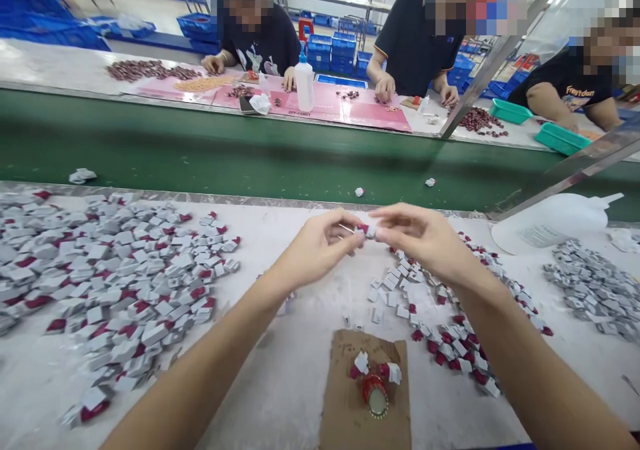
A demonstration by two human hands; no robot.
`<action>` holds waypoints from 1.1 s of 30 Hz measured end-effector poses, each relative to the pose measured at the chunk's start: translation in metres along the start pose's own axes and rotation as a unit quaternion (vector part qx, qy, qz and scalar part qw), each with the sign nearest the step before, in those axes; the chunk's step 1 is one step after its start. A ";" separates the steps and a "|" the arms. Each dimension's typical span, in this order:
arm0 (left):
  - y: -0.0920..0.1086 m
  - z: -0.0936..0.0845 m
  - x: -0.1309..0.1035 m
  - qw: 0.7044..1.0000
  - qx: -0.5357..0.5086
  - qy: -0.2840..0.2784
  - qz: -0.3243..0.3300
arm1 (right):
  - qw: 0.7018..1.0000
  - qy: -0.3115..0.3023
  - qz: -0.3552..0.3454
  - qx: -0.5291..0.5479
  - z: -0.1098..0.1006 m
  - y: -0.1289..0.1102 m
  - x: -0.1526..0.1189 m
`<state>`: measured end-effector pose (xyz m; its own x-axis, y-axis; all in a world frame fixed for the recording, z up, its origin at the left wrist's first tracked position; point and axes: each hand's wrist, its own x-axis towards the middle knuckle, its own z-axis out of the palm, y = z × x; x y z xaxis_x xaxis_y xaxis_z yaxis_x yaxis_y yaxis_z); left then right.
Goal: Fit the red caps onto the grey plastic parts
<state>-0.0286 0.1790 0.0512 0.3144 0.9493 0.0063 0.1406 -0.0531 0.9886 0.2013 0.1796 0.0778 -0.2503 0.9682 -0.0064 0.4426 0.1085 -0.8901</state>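
My left hand [323, 245] pinches a small red-and-white piece [363, 228] above the table, thumb against fingers. From the other side, my right hand [425, 240] closes its thumb and fingertips at the piece's white end; the exact contact is partly hidden. Below my hands lies a brown cardboard sheet [337, 397] bearing a red bottle cap [374, 395] and two crumpled white-and-red bits [361, 363]. Loose light-grey pieces [395, 280] lie under my right hand, with more red-and-grey pieces [457, 350] near my right forearm.
A large heap of grey-and-red pieces [125, 290] covers the left side. At right, a white squeeze bottle [550, 220] lies by a grey heap [595, 290]. Beyond the green belt [225, 150], several people work at a table with a standing white bottle [304, 83].
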 end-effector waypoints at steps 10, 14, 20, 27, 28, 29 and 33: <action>-0.052 -0.056 0.127 0.922 0.260 0.223 -0.179 | 0.954 0.070 0.108 -0.272 0.078 0.045 0.156; -0.058 -0.058 0.144 0.910 0.302 0.195 -0.208 | 0.945 0.083 0.095 -0.302 0.064 0.059 0.178; -0.063 -0.069 0.131 0.892 0.348 0.201 -0.206 | 0.906 0.184 0.154 -0.350 -0.035 0.091 0.188; -0.045 -0.072 0.034 0.893 0.392 0.124 -0.184 | 0.917 0.143 0.199 -0.314 -0.065 0.117 0.174; -0.042 -0.070 0.016 0.894 0.397 0.110 -0.179 | 0.921 0.144 0.198 -0.304 -0.062 0.115 0.174; -0.040 -0.068 -0.003 0.894 0.403 0.097 -0.172 | 0.925 0.145 0.194 -0.293 -0.060 0.112 0.174; -0.044 -0.059 -0.063 0.883 0.444 0.067 -0.140 | 0.949 0.128 0.162 -0.240 -0.048 0.086 0.154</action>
<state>-0.1094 0.1401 0.0158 0.0456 0.9887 -0.1428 0.8937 0.0235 0.4480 0.2422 0.3490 0.0227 0.1546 0.9848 -0.0788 0.8168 -0.1722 -0.5507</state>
